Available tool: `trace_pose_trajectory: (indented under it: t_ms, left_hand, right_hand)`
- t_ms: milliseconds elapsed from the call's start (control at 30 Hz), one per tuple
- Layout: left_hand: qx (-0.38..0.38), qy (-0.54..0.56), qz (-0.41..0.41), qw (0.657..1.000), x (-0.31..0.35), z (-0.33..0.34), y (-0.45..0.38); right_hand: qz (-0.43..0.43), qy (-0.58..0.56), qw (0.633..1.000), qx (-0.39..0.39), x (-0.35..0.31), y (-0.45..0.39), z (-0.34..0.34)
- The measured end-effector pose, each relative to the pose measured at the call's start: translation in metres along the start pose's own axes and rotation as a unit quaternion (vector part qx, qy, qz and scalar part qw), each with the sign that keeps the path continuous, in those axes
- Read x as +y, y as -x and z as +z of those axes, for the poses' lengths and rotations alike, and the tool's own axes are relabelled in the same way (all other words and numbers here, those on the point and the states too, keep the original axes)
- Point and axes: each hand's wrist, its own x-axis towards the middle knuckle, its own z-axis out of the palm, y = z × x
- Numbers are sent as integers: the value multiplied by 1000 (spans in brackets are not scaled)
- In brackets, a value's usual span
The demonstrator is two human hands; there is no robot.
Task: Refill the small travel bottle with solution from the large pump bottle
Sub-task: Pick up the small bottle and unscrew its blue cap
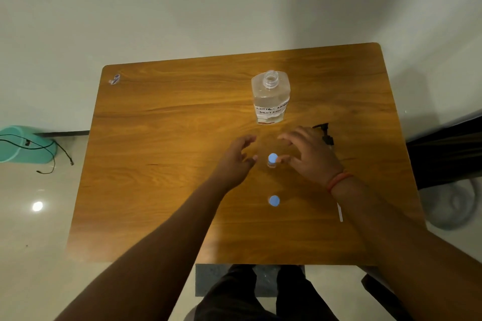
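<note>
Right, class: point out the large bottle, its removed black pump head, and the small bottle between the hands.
large bottle (270, 101): head view, on its clear body above the label.
black pump head (324, 133): head view, on its black top.
small bottle (272, 157): head view, on its blue cap.

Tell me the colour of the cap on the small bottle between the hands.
Light blue cap, seen best in the head view.

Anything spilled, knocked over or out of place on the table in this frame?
No spill shows. The large bottle stands upright with its neck open; its black pump head lies on the table behind the right hand. Two small blue-capped bottles stand upright, both capped.
</note>
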Motion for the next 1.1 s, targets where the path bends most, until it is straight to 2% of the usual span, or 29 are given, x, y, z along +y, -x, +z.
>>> trace_pose_trajectory:
  t_ms: [133, 367, 567, 800, 1100]
  left_hand:
    - [-38, -12, 6, 999, -4, 15, 1]
    - [-56, -7, 16, 998, 1, 24, 0]
    - [-66, 35, 53, 996, 22, 18, 3]
    - [-57, 59, 93, 992, 78, -6, 15]
    - [-38, 72, 206, 975, 218, -70, 50]
  right_hand:
    - [-32, 37, 998, -47, -3, -2, 13]
    - [-40, 36, 998, -24, -7, -2, 18]
    - [-39, 5, 999, -22, -16, -11, -12]
    - [-70, -1, 998, -4, -49, -37, -85]
    - [-110, -2, 993, 41, -134, -66, -236]
